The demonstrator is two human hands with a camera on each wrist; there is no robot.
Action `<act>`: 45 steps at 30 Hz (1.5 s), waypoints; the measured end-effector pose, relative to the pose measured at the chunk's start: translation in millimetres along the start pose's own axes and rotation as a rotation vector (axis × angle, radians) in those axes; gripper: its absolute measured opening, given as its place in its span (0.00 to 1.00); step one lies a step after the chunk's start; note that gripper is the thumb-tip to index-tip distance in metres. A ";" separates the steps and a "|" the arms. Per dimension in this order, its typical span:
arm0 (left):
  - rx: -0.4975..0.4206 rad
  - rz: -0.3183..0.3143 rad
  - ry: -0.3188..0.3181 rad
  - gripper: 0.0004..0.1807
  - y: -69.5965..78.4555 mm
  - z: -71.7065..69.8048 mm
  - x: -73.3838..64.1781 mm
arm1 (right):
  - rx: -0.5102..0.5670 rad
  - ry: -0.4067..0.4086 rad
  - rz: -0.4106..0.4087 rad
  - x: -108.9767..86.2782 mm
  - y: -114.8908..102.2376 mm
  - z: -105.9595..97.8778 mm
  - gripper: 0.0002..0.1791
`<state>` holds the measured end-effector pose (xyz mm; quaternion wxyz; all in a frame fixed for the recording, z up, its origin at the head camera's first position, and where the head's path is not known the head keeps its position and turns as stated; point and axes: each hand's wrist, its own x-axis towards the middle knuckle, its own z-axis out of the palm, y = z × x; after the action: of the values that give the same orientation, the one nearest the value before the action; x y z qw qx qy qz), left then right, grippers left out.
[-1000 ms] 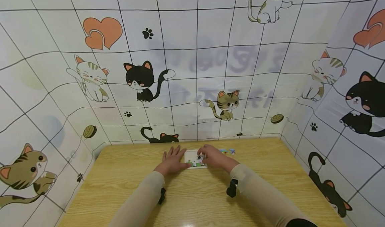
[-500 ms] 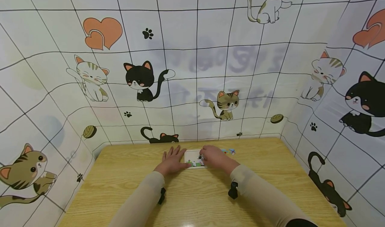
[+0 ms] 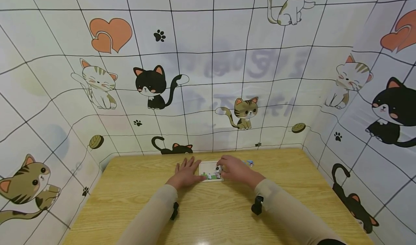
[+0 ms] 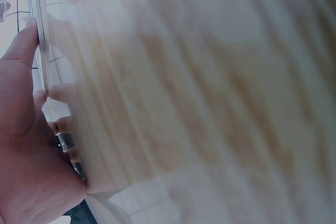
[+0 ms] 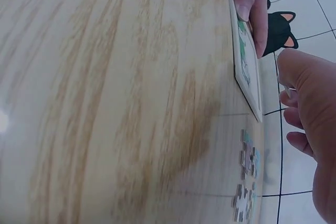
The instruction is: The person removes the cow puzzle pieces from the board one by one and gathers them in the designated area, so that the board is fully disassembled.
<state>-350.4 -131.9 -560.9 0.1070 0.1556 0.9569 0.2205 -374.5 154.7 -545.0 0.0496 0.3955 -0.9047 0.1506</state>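
Observation:
A small white jigsaw puzzle board (image 3: 208, 166) lies flat near the table's far edge, with a green and black-and-white picture along its lower part. My left hand (image 3: 186, 173) rests at the board's left side, fingers spread and thumb on its near-left corner. Over the board's right side is my right hand (image 3: 234, 170). In the right wrist view, its thumb and fingers pinch a small puzzle piece (image 5: 288, 91), mostly hidden. Loose puzzle pieces (image 5: 247, 156) lie to the right of the board. The left wrist view shows the left hand (image 4: 31, 140) against the board's edge.
The wooden table (image 3: 208, 212) ends at a wall cloth (image 3: 201, 93) printed with cats, which also rises at both sides. Another loose piece (image 3: 250, 163) shows just beyond the right hand in the head view.
My right hand has shifted slightly to the right, uncovering more of the black-and-white picture and covering part of the loose pieces. The left hand and the board stay in place.

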 end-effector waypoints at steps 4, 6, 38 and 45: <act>-0.004 0.000 0.002 0.50 -1.0 0.7 0.9 | 0.007 0.022 0.008 -5.6 0.0 -4.4 0.16; -0.003 0.000 0.001 0.50 -2.0 1.2 1.4 | 0.016 0.030 0.015 -8.6 -0.7 -7.7 0.16; -0.015 0.011 0.007 0.58 -33.6 25.1 25.2 | 0.076 0.092 0.145 -54.1 33.3 -26.6 0.18; -0.024 0.019 0.016 0.58 -40.2 30.0 31.6 | 0.076 0.078 0.179 -64.2 42.5 -31.4 0.18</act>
<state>-381.6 -143.7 -610.0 0.0992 0.1618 0.9535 0.2343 -362.7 236.8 -538.5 0.0562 0.3087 -0.9273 0.2042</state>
